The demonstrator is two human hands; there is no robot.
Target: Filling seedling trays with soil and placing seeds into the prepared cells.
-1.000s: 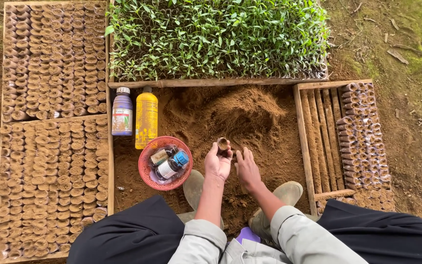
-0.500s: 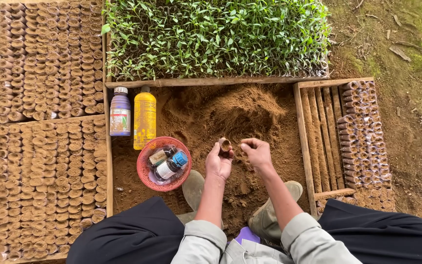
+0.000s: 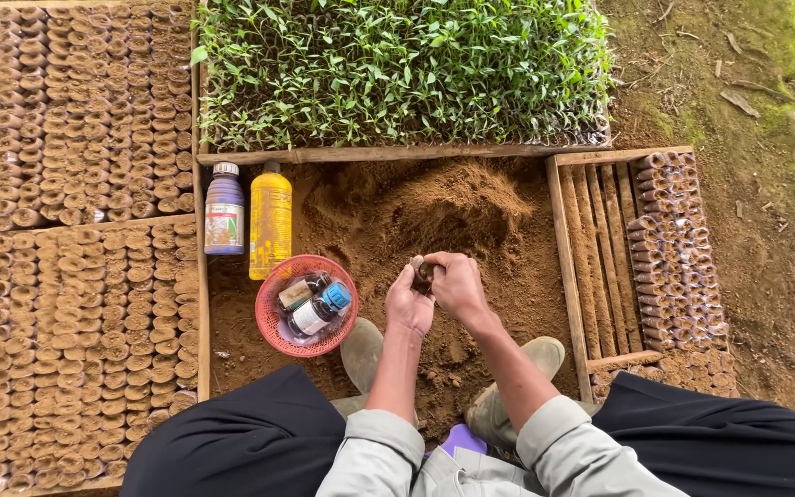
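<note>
My left hand (image 3: 409,302) holds a small brown seedling pot (image 3: 423,271) upright over the loose soil. My right hand (image 3: 457,282) is pressed against the pot's top, fingers bunched over its opening; any soil in them is hidden. Just beyond the hands lies a heap of brown soil (image 3: 453,204). Both hands hover above the bare ground between my two boots (image 3: 362,352).
A red basket (image 3: 270,324) with small bottles sits left of my hands, beside a purple bottle (image 3: 224,209) and a yellow bottle (image 3: 270,219). Wooden trays of filled pots (image 3: 94,276) lie at left, a seedling tray (image 3: 397,69) ahead, a partly filled slatted tray (image 3: 637,248) at right.
My right hand rose from the soil, came left and closed over the top of the pot. The left hand kept holding the pot nearly in place.
</note>
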